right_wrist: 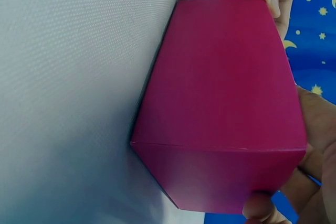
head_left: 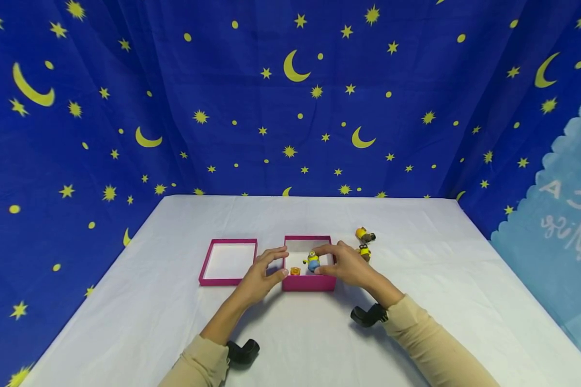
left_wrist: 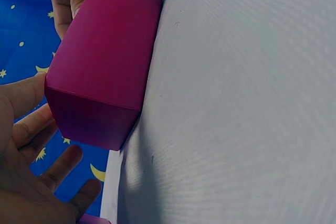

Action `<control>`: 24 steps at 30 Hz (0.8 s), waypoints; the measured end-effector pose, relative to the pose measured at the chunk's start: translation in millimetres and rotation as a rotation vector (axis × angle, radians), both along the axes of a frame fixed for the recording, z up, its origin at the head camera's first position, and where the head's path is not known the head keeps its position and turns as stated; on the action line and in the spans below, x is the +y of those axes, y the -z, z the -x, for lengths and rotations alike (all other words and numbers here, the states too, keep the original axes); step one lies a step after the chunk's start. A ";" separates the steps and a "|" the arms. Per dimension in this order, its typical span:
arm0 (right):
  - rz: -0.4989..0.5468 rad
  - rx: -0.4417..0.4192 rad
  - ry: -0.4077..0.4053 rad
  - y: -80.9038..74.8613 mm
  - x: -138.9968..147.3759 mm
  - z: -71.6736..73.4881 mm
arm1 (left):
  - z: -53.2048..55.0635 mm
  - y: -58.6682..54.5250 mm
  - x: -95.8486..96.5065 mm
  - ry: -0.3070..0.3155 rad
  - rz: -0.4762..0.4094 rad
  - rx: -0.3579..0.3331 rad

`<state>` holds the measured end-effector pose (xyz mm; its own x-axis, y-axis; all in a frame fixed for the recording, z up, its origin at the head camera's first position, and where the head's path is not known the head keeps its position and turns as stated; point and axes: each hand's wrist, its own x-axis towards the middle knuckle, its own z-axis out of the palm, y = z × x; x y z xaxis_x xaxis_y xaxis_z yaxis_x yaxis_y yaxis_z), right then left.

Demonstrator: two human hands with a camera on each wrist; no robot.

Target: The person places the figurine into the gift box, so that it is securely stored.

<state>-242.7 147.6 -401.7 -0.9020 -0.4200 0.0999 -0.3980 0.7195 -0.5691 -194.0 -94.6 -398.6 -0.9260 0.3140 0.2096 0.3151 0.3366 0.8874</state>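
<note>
A magenta box with a white inside stands on the table. Inside it, a yellow and blue one-eyed Minion figure leans upright, pinched between the thumb and forefinger of my right hand. A small orange figure lies near the box's front left corner. At the left rim, my left hand touches the box with thumb and fingertips, its fingers fairly straight. The left wrist view shows that thumb at the box's upper corner, the other fingers spread. The box wall hides the figures in both wrist views.
Left of the box lies its shallow magenta lid, white inside facing up. Two more Minion figures, one lying and another partly behind my right hand, are to the right. A starry blue curtain encloses the white table.
</note>
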 end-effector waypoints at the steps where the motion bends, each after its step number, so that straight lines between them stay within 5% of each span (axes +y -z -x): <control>1: 0.000 -0.006 0.000 0.2 0.0 0.3 | 2.8 4.9 -0.4 -0.003 -0.003 0.004; 6: 0.004 -0.008 -0.024 1.6 0.3 2.3 | 17.4 29.3 -1.8 -0.021 -0.008 0.020; 15: -0.004 0.015 -0.066 2.6 -0.5 5.3 | 7.7 13.9 0.6 -0.002 -0.029 0.012; 24: -0.040 0.027 -0.089 3.5 -5.9 11.0 | 19.9 32.7 -4.0 0.001 -0.007 0.048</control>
<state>-253.7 141.7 -405.2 -0.8582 -0.5025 0.1050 -0.4762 0.7028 -0.5285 -213.9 -98.5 -431.4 -0.9146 0.3129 0.2563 0.3577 0.3302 0.8735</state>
